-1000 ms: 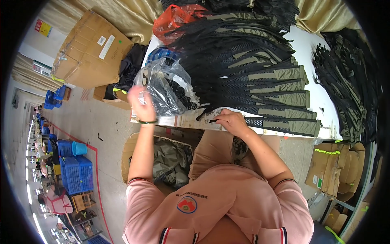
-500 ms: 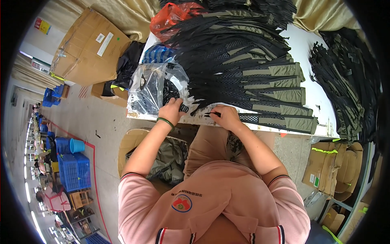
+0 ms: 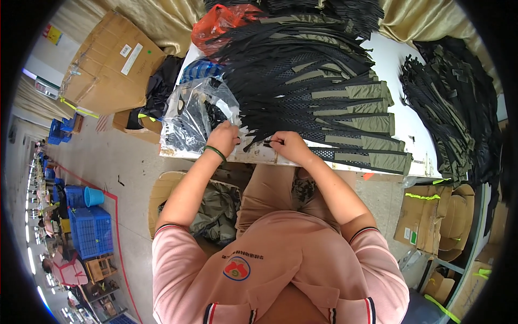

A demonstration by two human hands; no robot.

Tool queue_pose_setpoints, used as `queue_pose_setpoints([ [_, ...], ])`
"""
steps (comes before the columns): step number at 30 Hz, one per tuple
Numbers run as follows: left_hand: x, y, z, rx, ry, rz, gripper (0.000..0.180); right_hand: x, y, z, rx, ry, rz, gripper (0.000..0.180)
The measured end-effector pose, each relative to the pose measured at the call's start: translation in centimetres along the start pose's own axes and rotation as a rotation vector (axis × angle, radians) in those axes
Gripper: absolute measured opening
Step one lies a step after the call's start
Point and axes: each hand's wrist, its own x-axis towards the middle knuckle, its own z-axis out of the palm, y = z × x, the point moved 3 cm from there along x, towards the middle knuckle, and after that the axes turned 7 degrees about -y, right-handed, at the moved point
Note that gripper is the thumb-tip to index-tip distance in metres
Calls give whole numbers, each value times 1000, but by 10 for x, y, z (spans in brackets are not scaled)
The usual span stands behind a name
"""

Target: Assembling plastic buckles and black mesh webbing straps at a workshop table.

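Note:
My left hand (image 3: pixel 224 139) is closed at the table's front edge, beside a clear plastic bag (image 3: pixel 189 116) with black pieces in it. A small dark edge of a black plastic buckle (image 3: pixel 237 142) shows at its fingertips; the fingers hide most of it. To the right, my right hand (image 3: pixel 291 147) pinches the end of a black strap (image 3: pixel 268 143). That strap seems to belong to the nearest olive-green and black mesh piece (image 3: pixel 377 160), lying flat by the edge. Behind it lies an overlapping row of similar strapped pieces (image 3: pixel 353 123).
The white table (image 3: pixel 402 89) carries a red plastic bag (image 3: pixel 221 27) at the back. More black and green pieces (image 3: pixel 450 113) hang at the right. An open carton with green fabric (image 3: pixel 213 213) stands below left, and a large carton (image 3: pixel 110 65) stands beyond.
My left hand has turned, so the buckle that stuck out is now mostly hidden by the fingers. My right hand keeps its pinch on the strap end. The whole view has shifted slightly.

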Motion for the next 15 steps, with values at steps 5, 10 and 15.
queue_pose_setpoints([
  [5, -2, -1, 2, -72, -131, -159, 20, -6, 7, -6, 272, -7, 40, 13],
  [10, -5, -8, 13, 72, -262, -170, 36, -5, 16, -2, 254, -9, 77, 13],
  [15, 0, -8, 10, 102, -236, -125, 31, -5, 13, -2, 216, -3, 48, 13],
])
